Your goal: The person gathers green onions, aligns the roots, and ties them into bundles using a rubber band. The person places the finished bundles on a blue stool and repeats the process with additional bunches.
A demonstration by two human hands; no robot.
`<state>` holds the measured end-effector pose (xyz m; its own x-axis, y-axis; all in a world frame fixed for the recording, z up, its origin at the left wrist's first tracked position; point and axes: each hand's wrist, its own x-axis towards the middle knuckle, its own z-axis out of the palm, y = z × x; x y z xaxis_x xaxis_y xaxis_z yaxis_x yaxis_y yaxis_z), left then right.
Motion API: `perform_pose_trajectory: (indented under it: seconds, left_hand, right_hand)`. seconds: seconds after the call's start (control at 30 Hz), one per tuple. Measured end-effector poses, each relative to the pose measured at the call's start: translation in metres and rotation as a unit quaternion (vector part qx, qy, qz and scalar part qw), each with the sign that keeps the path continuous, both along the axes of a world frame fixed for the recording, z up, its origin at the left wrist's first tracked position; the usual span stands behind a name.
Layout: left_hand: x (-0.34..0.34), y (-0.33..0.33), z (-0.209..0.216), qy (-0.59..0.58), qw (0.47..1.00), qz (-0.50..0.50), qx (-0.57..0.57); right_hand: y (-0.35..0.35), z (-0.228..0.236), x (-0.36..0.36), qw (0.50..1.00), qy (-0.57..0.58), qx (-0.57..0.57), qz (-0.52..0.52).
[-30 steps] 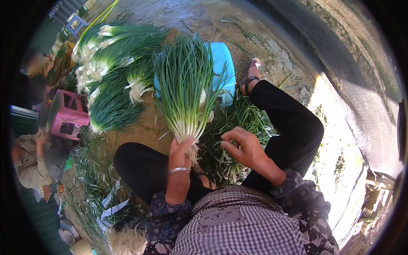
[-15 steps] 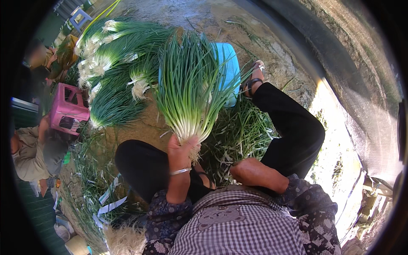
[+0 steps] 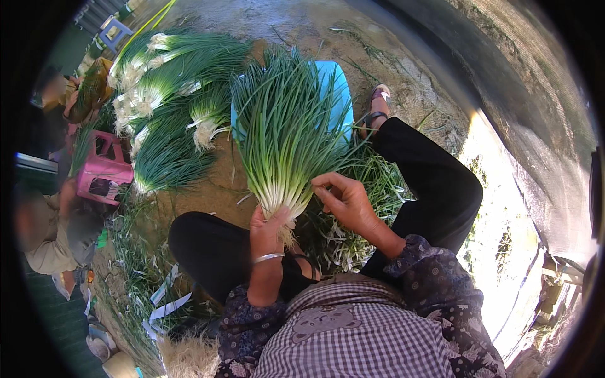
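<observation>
A large bunch of spring onions (image 3: pixel 280 145) stands fanned out in front of me, green leaves pointing away and white stems toward me. My left hand (image 3: pixel 266 234) is closed round its base, just above the pale roots (image 3: pixel 287 238). At the right edge of the stems, my right hand (image 3: pixel 345 200) has thumb and fingertips pinched together; what is between them cannot be made out. Behind the leaves a light-blue plastic piece (image 3: pixel 342 104) partly shows, its full shape hidden.
Several spring onion bunches (image 3: pixel 170 104) lie at the far left. Near them are a pink stool (image 3: pixel 107 170) and two people at work. Loose trimmed leaves (image 3: pixel 378 183) cover the ground by my right leg. A dark sheet (image 3: pixel 504 94) hangs along the right side.
My right hand has risen from beside my lap to the right edge of the bunch, fingers pinched. The left hand keeps its grip, and the leaves have shifted slightly.
</observation>
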<state>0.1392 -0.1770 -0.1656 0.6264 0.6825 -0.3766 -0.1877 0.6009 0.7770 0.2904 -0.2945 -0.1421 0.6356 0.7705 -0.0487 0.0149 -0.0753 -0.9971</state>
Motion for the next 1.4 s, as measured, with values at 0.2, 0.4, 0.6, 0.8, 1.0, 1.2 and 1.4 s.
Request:
perform_pose_trajectory:
  seconds: [0.2,0.4,0.6,0.8,1.0,1.2,1.4]
  left_hand:
    - [0.008,-0.006,0.008,-0.002,0.999,0.001,0.047]
    - [0.003,-0.003,0.013,0.025,0.999,0.008,0.034]
    - [0.003,-0.002,0.008,0.048,0.998,-0.007,0.044]
    - [0.007,-0.002,0.01,-0.004,1.0,-0.018,-0.018]
    - [0.003,0.0,0.008,-0.026,0.999,0.042,-0.001]
    - [0.003,0.0,0.0,-0.033,0.999,0.042,-0.005]
    - [0.003,-0.004,-0.004,-0.029,0.998,0.045,0.029]
  right_hand:
    - [0.026,-0.02,0.011,0.99,0.127,0.012,-0.068]
    - [-0.023,0.019,-0.03,0.973,0.197,0.014,0.121]
    - [-0.09,0.03,-0.018,0.986,0.163,-0.027,0.016]
    - [-0.044,0.03,-0.019,0.982,-0.17,-0.067,0.052]
    - [0.034,0.031,-0.002,0.95,-0.31,0.025,0.018]
    - [0.032,0.011,0.0,0.988,-0.153,-0.004,-0.011]
    - [0.056,0.008,0.015,0.983,-0.132,-0.118,-0.045]
